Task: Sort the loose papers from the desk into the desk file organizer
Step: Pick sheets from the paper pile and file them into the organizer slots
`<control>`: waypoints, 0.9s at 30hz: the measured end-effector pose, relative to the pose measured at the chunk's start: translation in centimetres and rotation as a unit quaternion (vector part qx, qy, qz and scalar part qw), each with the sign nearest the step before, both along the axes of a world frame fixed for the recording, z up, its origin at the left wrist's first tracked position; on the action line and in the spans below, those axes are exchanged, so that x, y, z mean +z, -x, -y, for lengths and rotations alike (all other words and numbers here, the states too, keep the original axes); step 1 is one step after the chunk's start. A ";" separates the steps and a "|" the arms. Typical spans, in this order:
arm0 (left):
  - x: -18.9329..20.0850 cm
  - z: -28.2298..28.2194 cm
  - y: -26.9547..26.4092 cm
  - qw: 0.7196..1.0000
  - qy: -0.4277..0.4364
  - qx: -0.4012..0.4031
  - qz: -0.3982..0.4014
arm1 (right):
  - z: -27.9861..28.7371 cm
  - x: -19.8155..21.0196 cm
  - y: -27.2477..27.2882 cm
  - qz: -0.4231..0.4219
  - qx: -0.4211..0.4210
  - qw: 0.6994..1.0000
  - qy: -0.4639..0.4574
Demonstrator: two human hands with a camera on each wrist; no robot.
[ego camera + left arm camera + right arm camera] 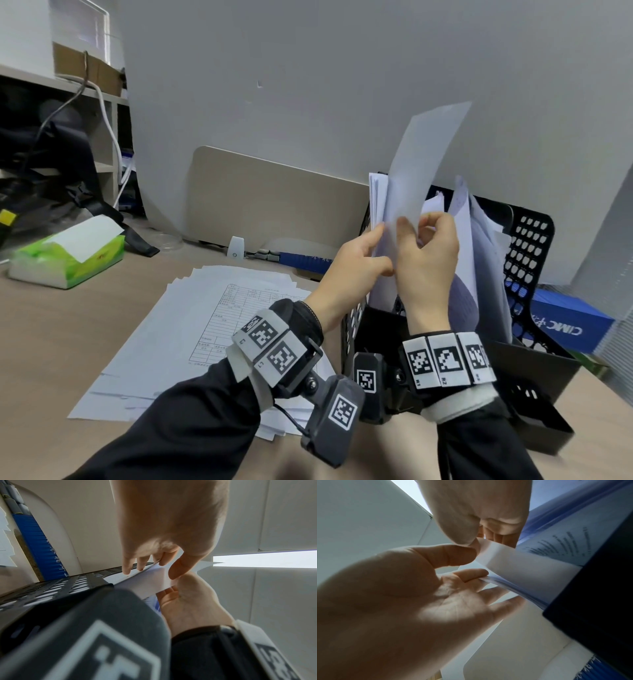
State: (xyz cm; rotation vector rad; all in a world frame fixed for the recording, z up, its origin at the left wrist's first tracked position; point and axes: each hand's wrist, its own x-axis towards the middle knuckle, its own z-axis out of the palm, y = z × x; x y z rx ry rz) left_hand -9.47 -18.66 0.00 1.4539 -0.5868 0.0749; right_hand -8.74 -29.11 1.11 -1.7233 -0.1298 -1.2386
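A blank white sheet (424,161) stands upright over the left slot of the black mesh file organizer (529,246). My right hand (416,224) pinches its lower part between thumb and curled fingers. My left hand (376,246) holds the stack of filed papers (378,195) in that slot, fingers behind it and thumb in front. In the left wrist view the left fingertips (126,570) touch the stack by the mesh wall (72,582). From the right wrist view, the left hand (476,563) and right hand (483,540) meet at the sheet (501,557). Loose printed papers (205,325) lie spread on the desk.
More bent papers (479,246) fill the organizer's right slots. A green tissue pack (68,258) sits at the far left and a blue box (568,318) behind the organizer on the right. A beige panel (274,202) leans on the wall.
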 end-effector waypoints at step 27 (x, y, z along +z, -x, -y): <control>0.0 -2.8 0.2 0.989 0.133 0.056 -0.004 | -3.2 1.0 2.7 -0.086 0.115 0.987 -0.067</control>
